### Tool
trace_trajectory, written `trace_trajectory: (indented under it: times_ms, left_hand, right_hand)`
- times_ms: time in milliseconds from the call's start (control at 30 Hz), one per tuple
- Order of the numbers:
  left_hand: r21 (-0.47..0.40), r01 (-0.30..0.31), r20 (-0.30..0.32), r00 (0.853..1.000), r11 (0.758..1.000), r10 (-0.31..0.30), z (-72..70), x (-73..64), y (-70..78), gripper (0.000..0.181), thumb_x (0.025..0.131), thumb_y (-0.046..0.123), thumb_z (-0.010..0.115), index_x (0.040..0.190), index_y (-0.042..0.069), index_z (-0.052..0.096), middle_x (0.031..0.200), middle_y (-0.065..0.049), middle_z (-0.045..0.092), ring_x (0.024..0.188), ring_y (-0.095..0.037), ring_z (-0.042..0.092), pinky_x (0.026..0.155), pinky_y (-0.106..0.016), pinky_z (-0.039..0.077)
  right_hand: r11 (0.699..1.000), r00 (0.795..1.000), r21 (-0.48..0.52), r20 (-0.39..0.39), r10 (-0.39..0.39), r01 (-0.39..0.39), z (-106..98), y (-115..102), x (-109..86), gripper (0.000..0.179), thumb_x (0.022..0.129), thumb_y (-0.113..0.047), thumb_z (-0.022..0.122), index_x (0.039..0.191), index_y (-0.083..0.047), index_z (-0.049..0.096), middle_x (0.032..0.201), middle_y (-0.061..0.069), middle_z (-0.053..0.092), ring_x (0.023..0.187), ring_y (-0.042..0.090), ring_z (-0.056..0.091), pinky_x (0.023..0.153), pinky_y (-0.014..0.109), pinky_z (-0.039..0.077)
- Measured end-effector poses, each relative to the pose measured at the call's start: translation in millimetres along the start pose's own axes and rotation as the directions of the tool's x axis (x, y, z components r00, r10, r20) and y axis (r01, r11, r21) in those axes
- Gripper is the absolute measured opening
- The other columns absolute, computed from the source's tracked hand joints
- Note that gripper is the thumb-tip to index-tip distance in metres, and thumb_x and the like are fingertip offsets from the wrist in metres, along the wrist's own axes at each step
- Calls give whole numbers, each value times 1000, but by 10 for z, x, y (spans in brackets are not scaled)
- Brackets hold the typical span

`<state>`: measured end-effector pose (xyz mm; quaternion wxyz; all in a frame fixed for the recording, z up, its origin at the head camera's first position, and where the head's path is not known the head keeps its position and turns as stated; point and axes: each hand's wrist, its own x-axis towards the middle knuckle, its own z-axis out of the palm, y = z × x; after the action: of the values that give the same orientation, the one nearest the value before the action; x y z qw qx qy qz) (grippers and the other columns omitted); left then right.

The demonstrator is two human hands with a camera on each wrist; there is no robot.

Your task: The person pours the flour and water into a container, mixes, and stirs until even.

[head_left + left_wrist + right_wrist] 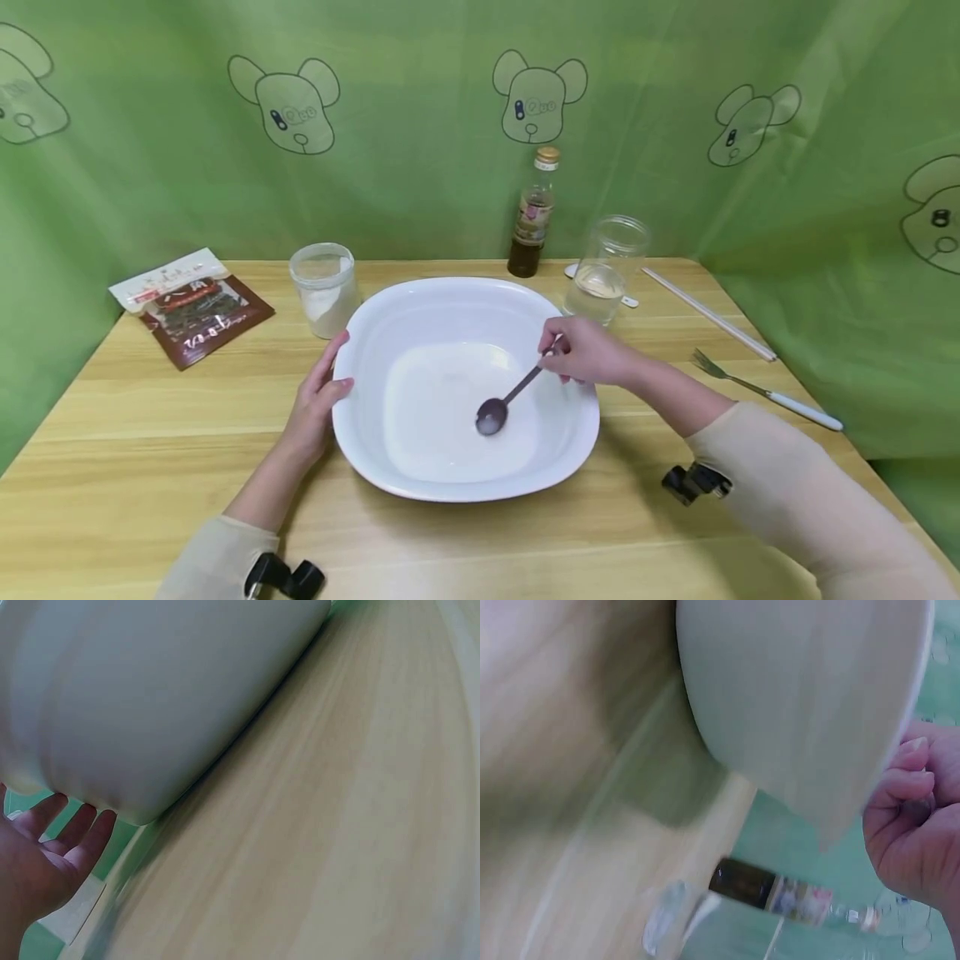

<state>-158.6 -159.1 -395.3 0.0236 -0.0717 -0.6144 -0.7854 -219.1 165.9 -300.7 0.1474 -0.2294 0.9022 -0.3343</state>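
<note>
A large white basin (pixel 408 310) stands mid-table. On its left side my left hand (pixel 311 408) holds the rim, thumb over the edge; in the left wrist view the fingers of that hand (pixel 56 859) lie spread against the outer wall. Over the basin's right side, my right hand (pixel 588 350) pinches the handle of a dark spoon (pixel 492 417). The spoon slants down to the left, its bowl low inside the basin with a little whitish content. In the right wrist view the basin wall (pixel 795 697) hides the spoon, and only curled fingers show at the rim.
Behind the basin stand a jar of white powder (pixel 324 292), a bottle of dark liquid (pixel 531 225) and a glass jar with clear liquid (pixel 596 292). A brown food packet (pixel 198 312) lies left; chopsticks (pixel 708 314) and a fork (pixel 765 392) lie right.
</note>
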Motion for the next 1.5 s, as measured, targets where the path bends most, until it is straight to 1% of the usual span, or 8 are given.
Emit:
trace_trajectory:
  times_ms: [200, 400, 567, 767, 1000, 1233, 1367, 1500]
  left_hand:
    - [3, -2, 0, 1000, 1000, 2, 2, 13, 5, 62, 78, 3, 42, 137, 10, 24, 134, -9, 26, 100, -17, 46, 74, -28, 49]
    - [12, 1, -3, 1000, 1000, -1, 8, 11, -8, 61, 78, 3, 42, 136, 10, 25, 135, -9, 26, 103, -19, 43, 76, -28, 48]
    - [19, -9, -5, 1000, 1000, 9, 8, -3, -13, 61, 79, 4, 41, 136, 10, 24, 135, -9, 27, 105, -19, 42, 77, -27, 47]
    - [13, -19, -1, 1000, 1000, 19, 18, -6, -16, 61, 79, 3, 41, 136, 9, 24, 136, -9, 25, 107, -19, 40, 80, -26, 46]
    - [14, -12, -8, 1000, 1000, 12, 18, -6, -17, 61, 78, 4, 42, 136, 11, 26, 134, -8, 27, 104, -19, 42, 77, -26, 47]
    - [9, -16, 5, 1000, 1000, 16, 17, -2, -1, 61, 78, 3, 42, 136, 10, 25, 135, -9, 26, 103, -18, 42, 76, -26, 47]
    - [0, -18, 2, 1000, 1000, 18, 11, -1, 4, 62, 78, 4, 42, 136, 10, 25, 133, -10, 27, 100, -17, 46, 74, -27, 48]
    - [-19, -11, 8, 1000, 1000, 11, 5, -5, -7, 62, 78, 3, 41, 137, 10, 24, 132, -11, 27, 97, -17, 48, 71, -29, 50]
  right_hand:
    - [999, 987, -27, -154, 36, -41, -79, 70, 136, 10, 78, -3, 57, 84, 2, 51, 54, 7, 53, 42, 16, 47, 36, 24, 39]
    - [997, 976, 37, -204, 77, -71, 68, 6, 411, 11, 79, -3, 57, 85, 3, 51, 55, 8, 55, 41, 15, 48, 37, 22, 40]
    - [988, 985, 104, -115, 128, -116, 264, -128, 534, 9, 79, -5, 57, 82, 1, 51, 54, 9, 54, 40, 12, 45, 35, 19, 36]
    - [974, 986, 165, 85, 143, -156, 425, -232, 411, 8, 79, -5, 57, 81, -1, 50, 50, 8, 51, 37, 11, 39, 34, 18, 30]
    - [992, 976, 46, 189, 107, -118, 227, -193, 131, 7, 78, -4, 57, 79, -1, 51, 48, 6, 49, 36, 10, 36, 34, 17, 29]
    - [994, 997, -96, 49, 62, -58, -96, -45, -23, 7, 78, -1, 56, 81, 2, 50, 51, 5, 50, 42, 13, 45, 36, 22, 39]
    - [987, 996, -143, -60, 69, -77, -193, 22, 47, 7, 78, -2, 56, 82, 2, 50, 52, 5, 50, 43, 14, 46, 38, 24, 40]
    - [990, 987, -97, -130, 93, -106, -177, 58, 202, 9, 78, -3, 56, 83, 2, 50, 55, 7, 53, 44, 15, 48, 39, 24, 41]
